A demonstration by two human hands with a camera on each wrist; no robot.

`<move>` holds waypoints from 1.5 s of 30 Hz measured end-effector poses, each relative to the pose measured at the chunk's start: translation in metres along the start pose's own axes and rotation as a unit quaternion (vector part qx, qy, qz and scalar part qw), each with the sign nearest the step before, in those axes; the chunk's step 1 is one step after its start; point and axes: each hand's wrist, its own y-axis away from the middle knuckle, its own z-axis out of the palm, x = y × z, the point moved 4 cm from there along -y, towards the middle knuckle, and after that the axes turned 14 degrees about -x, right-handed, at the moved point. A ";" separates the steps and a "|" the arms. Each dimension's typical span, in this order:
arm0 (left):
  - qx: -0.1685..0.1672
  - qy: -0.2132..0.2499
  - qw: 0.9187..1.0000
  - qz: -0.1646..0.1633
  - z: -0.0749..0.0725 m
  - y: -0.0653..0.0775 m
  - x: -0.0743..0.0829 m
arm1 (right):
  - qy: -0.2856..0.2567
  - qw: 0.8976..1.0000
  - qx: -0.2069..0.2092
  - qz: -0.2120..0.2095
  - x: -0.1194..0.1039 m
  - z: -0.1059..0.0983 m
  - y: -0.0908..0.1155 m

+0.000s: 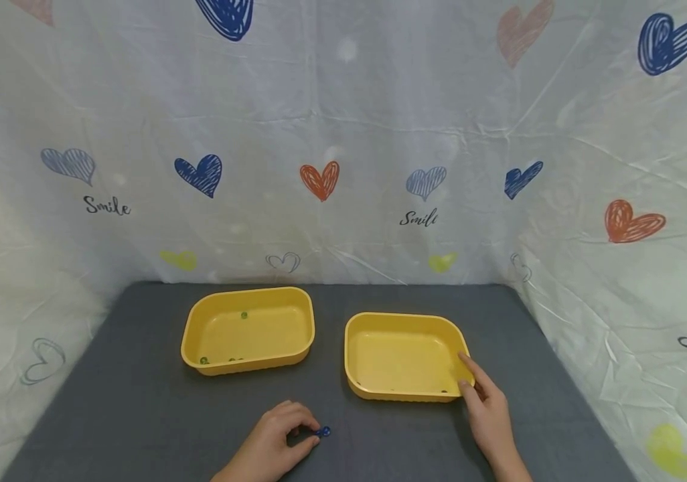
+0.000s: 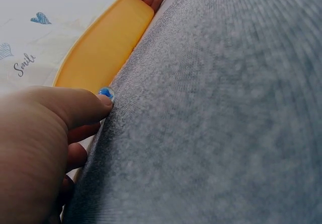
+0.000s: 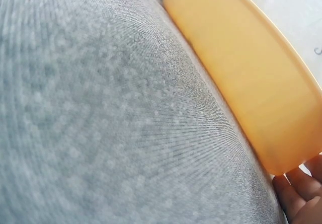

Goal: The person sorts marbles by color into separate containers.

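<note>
On the dark cloth in front of the trays, my left hand [image 1: 277, 438] pinches a small blue marble [image 1: 326, 432] between thumb and index fingertips. The left wrist view shows it as clear glass with a blue swirl [image 2: 106, 93] at the fingertips. My right hand [image 1: 491, 412] holds the right yellow tray [image 1: 410, 314] by its right end, thumb and index finger at the rim. From the right wrist, the other fingers [image 3: 292, 191] rest against the outer wall of the tray's end.
A second yellow tray [image 1: 247, 292] stands at the back left with several green marbles [image 1: 244, 315] in it. Small dark specks show by the right tray's front rim. Behind the grey-covered table [image 1: 157, 415] hangs a white curtain [image 1: 367, 140] printed with hearts.
</note>
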 end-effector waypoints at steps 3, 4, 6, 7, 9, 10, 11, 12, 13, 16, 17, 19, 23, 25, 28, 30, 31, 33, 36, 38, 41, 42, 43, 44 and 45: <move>0.002 0.001 1.000 -0.002 -0.001 0.003 0.000 | -0.002 1.000 -0.002 -0.009 -0.001 0.003 0.000; 0.002 0.002 1.000 -0.005 -0.002 0.004 -0.001 | -0.003 1.000 -0.003 -0.010 -0.002 0.004 -0.001; 0.003 0.002 1.000 -0.011 -0.002 0.005 -0.001 | -0.007 1.000 -0.006 -0.011 -0.003 0.005 -0.001; 0.004 0.001 1.000 -0.013 -0.002 0.006 -0.002 | -0.006 1.000 -0.007 -0.011 -0.003 0.005 -0.001; 0.006 0.000 1.000 -0.014 -0.002 0.006 -0.002 | -0.003 1.000 -0.005 -0.005 -0.003 0.006 -0.001; 0.007 0.000 1.000 -0.013 -0.002 0.006 -0.001 | -0.001 1.000 -0.004 -0.001 -0.003 0.005 -0.001; 0.009 0.000 1.000 -0.013 -0.002 0.006 -0.001 | 0.000 1.000 -0.003 0.003 -0.002 0.005 -0.001; 0.010 0.000 1.000 -0.011 -0.002 0.006 0.000 | 0.002 1.000 0.000 0.006 -0.002 0.004 0.000; 0.010 0.001 1.000 -0.011 -0.001 0.005 0.001 | 0.003 1.000 0.002 0.009 -0.001 0.003 0.000; 0.012 0.007 1.000 -0.012 -0.001 0.003 0.003 | 0.004 1.000 -0.001 0.014 0.000 0.001 0.001; 0.012 0.010 1.000 -0.014 -0.001 0.003 0.005 | 0.002 1.000 -0.003 0.014 0.000 0.000 0.002; 0.015 0.013 1.000 -0.019 -0.002 0.002 0.007 | 0.001 1.000 -0.008 0.017 0.001 0.000 0.003; 0.025 0.011 0.999 -0.035 -0.009 0.000 0.014 | -0.004 1.000 -0.012 0.023 0.003 0.000 0.004; 0.029 0.007 0.999 -0.044 -0.013 -0.004 0.019 | -0.004 1.000 -0.012 0.023 0.003 0.001 0.003; 0.033 0.004 0.998 -0.047 -0.018 -0.011 0.026 | -0.001 1.000 -0.011 0.021 0.002 0.001 0.002; 0.036 0.003 0.998 -0.043 -0.021 -0.018 0.032 | 0.002 1.000 -0.011 0.021 0.002 0.000 0.001; 0.038 0.003 0.999 -0.039 -0.023 -0.022 0.034 | 0.002 1.000 -0.010 0.020 0.001 0.000 0.001; 0.044 0.003 0.999 -0.032 -0.025 -0.030 0.040 | 0.003 1.000 -0.009 0.019 0.001 0.000 0.001; 0.051 0.002 0.998 -0.028 -0.028 -0.042 0.047 | 0.000 1.000 -0.010 0.014 0.002 0.001 0.001; 0.051 0.001 0.998 -0.029 -0.030 -0.050 0.051 | -0.003 1.000 -0.011 0.012 0.002 0.001 0.001; 0.046 0.000 0.999 -0.023 -0.031 -0.061 0.057 | -0.005 1.000 -0.011 0.012 0.002 0.002 0.001; 0.045 -0.001 0.999 -0.019 -0.031 -0.064 0.059 | -0.004 1.000 -0.011 0.012 0.001 0.002 0.001; 0.042 0.001 0.999 -0.015 -0.031 -0.068 0.062 | -0.004 1.000 -0.010 0.014 0.001 0.001 0.001; 0.040 0.001 0.999 -0.011 -0.031 -0.072 0.064 | -0.004 1.000 -0.009 0.014 0.001 0.001 0.001; 0.039 0.001 0.999 -0.007 -0.031 -0.076 0.066 | -0.003 1.000 -0.009 0.014 0.001 0.001 0.001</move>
